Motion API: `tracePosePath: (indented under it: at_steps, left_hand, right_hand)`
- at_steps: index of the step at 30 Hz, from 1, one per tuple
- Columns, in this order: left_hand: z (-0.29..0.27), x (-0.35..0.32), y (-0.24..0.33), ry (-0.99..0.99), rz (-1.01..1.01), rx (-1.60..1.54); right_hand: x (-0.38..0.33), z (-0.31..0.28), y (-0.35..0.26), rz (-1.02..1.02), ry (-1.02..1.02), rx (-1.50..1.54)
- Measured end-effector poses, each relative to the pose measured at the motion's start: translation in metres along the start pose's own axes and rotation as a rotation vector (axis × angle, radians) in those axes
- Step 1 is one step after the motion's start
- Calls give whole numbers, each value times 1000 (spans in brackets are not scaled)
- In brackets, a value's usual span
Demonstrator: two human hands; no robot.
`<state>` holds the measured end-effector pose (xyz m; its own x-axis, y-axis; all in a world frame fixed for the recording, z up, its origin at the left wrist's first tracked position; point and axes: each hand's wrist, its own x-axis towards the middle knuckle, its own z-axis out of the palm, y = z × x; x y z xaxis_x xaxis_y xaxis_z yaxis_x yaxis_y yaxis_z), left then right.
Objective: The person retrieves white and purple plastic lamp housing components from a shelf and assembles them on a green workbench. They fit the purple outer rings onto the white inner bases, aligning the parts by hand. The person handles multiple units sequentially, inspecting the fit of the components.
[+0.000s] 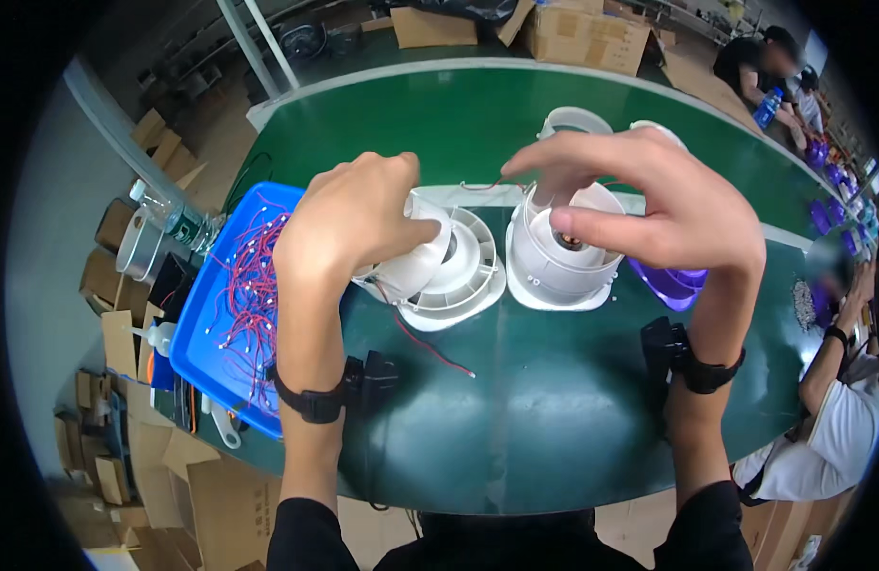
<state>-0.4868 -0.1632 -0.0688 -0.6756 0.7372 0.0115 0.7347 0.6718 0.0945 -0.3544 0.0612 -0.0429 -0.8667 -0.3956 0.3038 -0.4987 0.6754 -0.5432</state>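
My left hand (339, 214) grips a white cylindrical plastic part (415, 266), its thumb over the near side and its other fingers mostly hidden. That part tilts against a round white housing (468, 271) with ribs around its rim. From it a thin red-and-black wire (425, 341) trails onto the table. Above a second white housing (558, 271), my right hand (639, 195) has thumb and forefinger spread apart. Copper-coloured windings (570, 242) show inside this housing, below the thumb. Near the forefinger's tip runs another thin wire (479, 187); whether the fingers touch it is unclear.
A blue tray (197, 333) of red wires with white connectors sits at left. Behind the right hand stand more white rings (577, 119); a purple part (672, 284) lies beside it. Co-workers sit at right, near purple parts. Cardboard boxes (592, 36) line the far side.
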Motion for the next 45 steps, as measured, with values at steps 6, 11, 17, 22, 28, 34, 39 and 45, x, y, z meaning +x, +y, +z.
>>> tracePosePath:
  at_steps: [6, 11, 17, 22, 28, 34, 39, 45]
  left_hand:
    - [23, 16, 13, -57, 414, -257]
    - [8, 13, 14, 107, 488, -398]
    - [-33, -13, 18, 237, 481, -600]
    - [-25, -9, 28, 348, 598, -1009]
    - [-23, 1, 30, 372, 511, -960]
    - [-16, 4, 35, 437, 413, -897]
    - [-16, 1, 34, 307, 624, -1136]
    - [-13, 5, 40, 330, 553, -1139]
  right_hand:
    - [-9, 1, 17, -43, 5, -95]
    - [-4, 5, 24, -103, 107, -143]
    - [4, 19, 28, -279, 288, -192]
    - [14, 20, 24, -260, 334, -31]
    - [8, 10, 19, -257, 568, -260]
    - [6, 14, 17, -264, 884, -455]
    - [5, 9, 15, -247, 977, -339]
    - [10, 17, 13, -215, 967, -335]
